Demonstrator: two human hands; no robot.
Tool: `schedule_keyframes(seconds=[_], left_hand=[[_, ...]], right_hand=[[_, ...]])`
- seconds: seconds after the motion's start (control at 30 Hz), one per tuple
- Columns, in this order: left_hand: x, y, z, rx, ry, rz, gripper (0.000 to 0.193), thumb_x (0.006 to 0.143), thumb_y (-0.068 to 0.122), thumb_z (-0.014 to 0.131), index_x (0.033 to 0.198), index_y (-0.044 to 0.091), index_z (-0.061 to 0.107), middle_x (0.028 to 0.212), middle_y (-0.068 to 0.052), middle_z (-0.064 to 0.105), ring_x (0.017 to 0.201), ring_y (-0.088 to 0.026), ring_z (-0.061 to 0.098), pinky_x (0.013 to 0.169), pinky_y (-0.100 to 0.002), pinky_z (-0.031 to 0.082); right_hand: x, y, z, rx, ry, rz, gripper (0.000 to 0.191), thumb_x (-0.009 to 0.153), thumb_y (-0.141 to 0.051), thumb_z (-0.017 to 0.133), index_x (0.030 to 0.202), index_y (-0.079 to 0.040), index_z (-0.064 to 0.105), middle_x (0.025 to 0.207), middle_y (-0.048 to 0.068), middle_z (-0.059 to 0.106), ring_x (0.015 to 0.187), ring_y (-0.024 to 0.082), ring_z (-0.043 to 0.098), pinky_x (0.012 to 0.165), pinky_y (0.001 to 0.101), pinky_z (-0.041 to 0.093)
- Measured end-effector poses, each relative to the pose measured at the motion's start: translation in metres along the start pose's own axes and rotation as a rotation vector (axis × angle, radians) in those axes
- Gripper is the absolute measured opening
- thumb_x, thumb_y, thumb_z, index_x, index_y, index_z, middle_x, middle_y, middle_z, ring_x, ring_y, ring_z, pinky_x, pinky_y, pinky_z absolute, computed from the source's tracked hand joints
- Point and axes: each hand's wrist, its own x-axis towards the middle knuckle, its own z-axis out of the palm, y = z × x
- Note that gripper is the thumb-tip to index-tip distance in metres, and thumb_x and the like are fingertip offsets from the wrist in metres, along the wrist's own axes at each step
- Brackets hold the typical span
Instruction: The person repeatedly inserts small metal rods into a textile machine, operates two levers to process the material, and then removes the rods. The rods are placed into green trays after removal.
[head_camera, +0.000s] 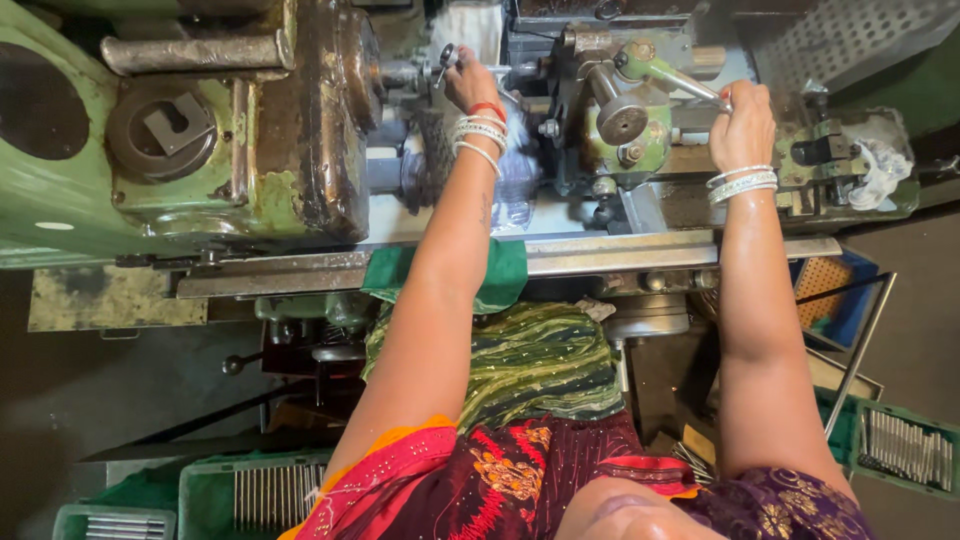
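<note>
While our left hand (466, 82) pinches a small metal part (446, 55) at the lathe (200, 150), our right hand (742, 125) grips the green lever (672, 76) — both closed tight.

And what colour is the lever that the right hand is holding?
The lever in the right hand is green, seen in the head view.
</note>
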Motion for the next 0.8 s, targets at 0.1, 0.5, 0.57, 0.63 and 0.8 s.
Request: schedule_keyframes(seconds=[0.1, 0.5, 0.57, 0.63, 0.8], left_hand=[[-0.0016, 0.0010, 0.0008, -0.084, 0.000, -0.004, 0.049, 0.092, 0.037, 0.058, 0.100, -0.009, 0.072, 0.104, -0.029, 0.075, 0.094, -0.041, 0.072, 0.088, -0.047, 0.053], [-0.0037, -0.0003, -0.0001, -0.154, -0.012, -0.089, 0.048, 0.092, 0.036, 0.059, 0.100, -0.009, 0.071, 0.100, -0.026, 0.075, 0.089, -0.037, 0.072, 0.083, -0.045, 0.054], [-0.0028, -0.0019, 0.0005, -0.183, -0.019, -0.103, 0.047, 0.090, 0.036, 0.059, 0.100, -0.009, 0.070, 0.101, -0.027, 0.075, 0.089, -0.038, 0.071, 0.083, -0.046, 0.054], [-0.0016, -0.0038, 0.0009, -0.142, -0.021, -0.090, 0.049, 0.092, 0.037, 0.059, 0.099, -0.010, 0.071, 0.102, -0.027, 0.074, 0.091, -0.038, 0.071, 0.086, -0.045, 0.053], [0.0014, -0.0059, 0.0018, -0.092, 0.004, -0.083, 0.049, 0.091, 0.039, 0.059, 0.098, -0.008, 0.072, 0.102, -0.026, 0.075, 0.091, -0.037, 0.071, 0.086, -0.045, 0.053]], right_hand=[[0.0003, -0.0005, -0.0004, 0.002, 0.002, -0.008, 0.024, 0.093, 0.007, 0.056, 0.113, -0.006, 0.062, 0.109, 0.025, 0.058, 0.096, 0.049, 0.060, 0.082, 0.0557, 0.047], [-0.0021, 0.0028, 0.0024, 0.001, 0.010, -0.012, 0.020, 0.096, 0.006, 0.057, 0.112, -0.005, 0.062, 0.108, 0.024, 0.058, 0.094, 0.047, 0.060, 0.080, 0.0553, 0.046], [-0.0021, 0.0041, 0.0032, -0.002, 0.010, -0.025, 0.021, 0.095, 0.006, 0.057, 0.112, -0.005, 0.062, 0.108, 0.024, 0.058, 0.094, 0.048, 0.060, 0.080, 0.0555, 0.046], [-0.0023, 0.0053, 0.0040, -0.006, 0.007, -0.022, 0.021, 0.096, 0.006, 0.056, 0.112, -0.005, 0.062, 0.108, 0.024, 0.058, 0.093, 0.048, 0.060, 0.080, 0.0555, 0.046], [-0.0028, 0.0077, 0.0050, -0.009, -0.004, -0.018, 0.023, 0.094, 0.007, 0.055, 0.112, -0.005, 0.061, 0.107, 0.025, 0.057, 0.093, 0.048, 0.060, 0.079, 0.0557, 0.046]])
